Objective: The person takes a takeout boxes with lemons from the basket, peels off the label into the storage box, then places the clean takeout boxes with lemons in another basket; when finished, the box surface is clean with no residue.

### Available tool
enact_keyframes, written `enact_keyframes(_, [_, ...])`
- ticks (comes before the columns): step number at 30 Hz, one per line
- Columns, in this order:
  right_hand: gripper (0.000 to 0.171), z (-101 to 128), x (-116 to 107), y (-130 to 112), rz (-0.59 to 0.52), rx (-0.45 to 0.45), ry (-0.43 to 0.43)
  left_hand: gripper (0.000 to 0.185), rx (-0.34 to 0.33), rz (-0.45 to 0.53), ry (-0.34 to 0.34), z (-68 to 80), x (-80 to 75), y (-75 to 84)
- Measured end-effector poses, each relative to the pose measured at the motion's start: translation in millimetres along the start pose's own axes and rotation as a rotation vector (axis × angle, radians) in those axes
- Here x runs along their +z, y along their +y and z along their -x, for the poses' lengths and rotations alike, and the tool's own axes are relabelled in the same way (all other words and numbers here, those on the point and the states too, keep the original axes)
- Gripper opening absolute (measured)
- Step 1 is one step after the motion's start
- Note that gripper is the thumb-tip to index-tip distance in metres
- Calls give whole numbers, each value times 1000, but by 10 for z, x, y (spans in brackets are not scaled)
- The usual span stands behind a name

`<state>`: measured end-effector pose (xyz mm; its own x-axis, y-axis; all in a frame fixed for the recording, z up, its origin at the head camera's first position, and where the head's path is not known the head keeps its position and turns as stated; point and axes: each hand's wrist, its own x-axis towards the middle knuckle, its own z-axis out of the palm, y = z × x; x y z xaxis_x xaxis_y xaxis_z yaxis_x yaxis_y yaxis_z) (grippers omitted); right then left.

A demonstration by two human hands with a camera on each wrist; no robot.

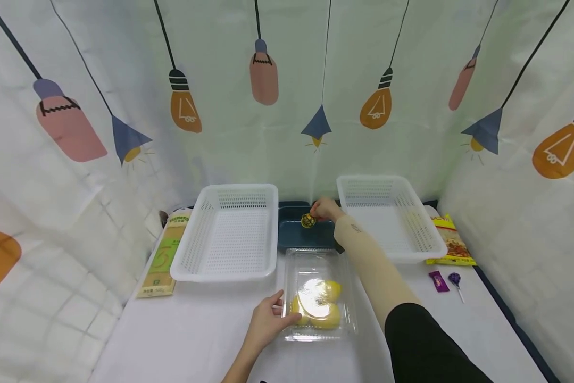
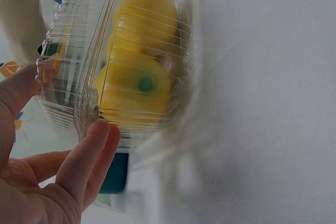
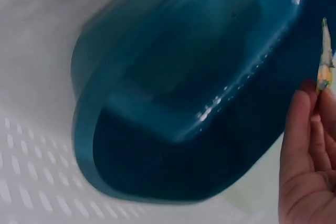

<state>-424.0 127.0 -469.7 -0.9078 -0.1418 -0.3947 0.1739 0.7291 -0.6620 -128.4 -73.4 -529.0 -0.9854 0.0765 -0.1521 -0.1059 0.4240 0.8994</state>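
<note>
A clear plastic clamshell box [image 1: 317,268] with several yellow lemons [image 1: 326,316] inside lies on the white table, its lid closed over them. My left hand [image 1: 270,322] grips the box's near left side, thumb over the lid and fingers at the rim; in the left wrist view the fingertips [image 2: 100,129] press the side by the lemons. Farther forward, my right hand [image 1: 326,209] pinches a small round black-and-yellow piece [image 1: 308,220] above a dark teal basin [image 1: 291,234]. The right wrist view shows this piece [image 3: 324,72] thin and edge-on between fingers and thumb.
White perforated baskets stand left [image 1: 224,271] and right [image 1: 387,234] of the basin. A long green-and-tan packet [image 1: 164,258] lies far left. At right are a yellow snack bag [image 1: 451,242], a purple-wrapped candy [image 1: 438,281] and a lollipop [image 1: 455,279]. A patterned curtain [image 1: 287,154] surrounds the table.
</note>
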Motion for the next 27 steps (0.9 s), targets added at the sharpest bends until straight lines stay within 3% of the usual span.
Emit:
enact_keyframes(11, [23,-51,-33,-78,12,-10,-10,86,11,-21,11,-11,-10,25])
enact_keyframes(27, [19,-35,115,-69,76,16,20,85,0,-5,11,35,6,-13])
